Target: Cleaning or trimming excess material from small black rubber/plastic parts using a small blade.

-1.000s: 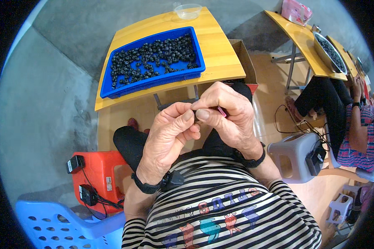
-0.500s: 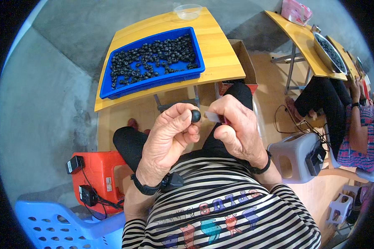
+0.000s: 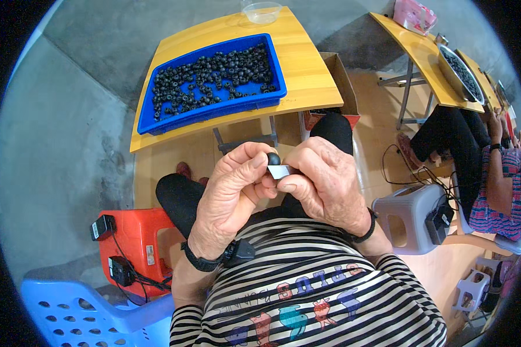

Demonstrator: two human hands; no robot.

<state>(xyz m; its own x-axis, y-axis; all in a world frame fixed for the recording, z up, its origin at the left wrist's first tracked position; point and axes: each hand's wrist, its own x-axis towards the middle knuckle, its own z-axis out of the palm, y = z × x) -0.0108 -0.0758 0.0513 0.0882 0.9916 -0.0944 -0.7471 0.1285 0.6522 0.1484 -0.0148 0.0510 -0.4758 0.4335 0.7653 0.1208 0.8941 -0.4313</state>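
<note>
Between the thumb and fingers of my left hand (image 3: 231, 188) is a small round black rubber-like piece (image 3: 274, 158). My right hand (image 3: 325, 182) is closed around a small knife, and its short, flat, shiny blade (image 3: 279, 171) lies across the lower side of the black piece. The knife's handle is hidden in my fingers. Both hands are above my lap, close together. Beyond them, a blue tray (image 3: 214, 107) sits on a yellow table (image 3: 307, 69), with many similar black pieces (image 3: 214, 72) spread in it.
A clear plastic bowl (image 3: 262, 13) stands on the table's far end, and a cardboard box (image 3: 344, 92) is beside the table. A red stool (image 3: 139, 237) with cables is at left, a grey stool (image 3: 408, 214) at right. Another person (image 3: 495, 191) sits at the far right.
My right hand has moved left and turned, bringing the blade from beside the black piece onto its lower side. My left hand still grips the piece in nearly the same place.
</note>
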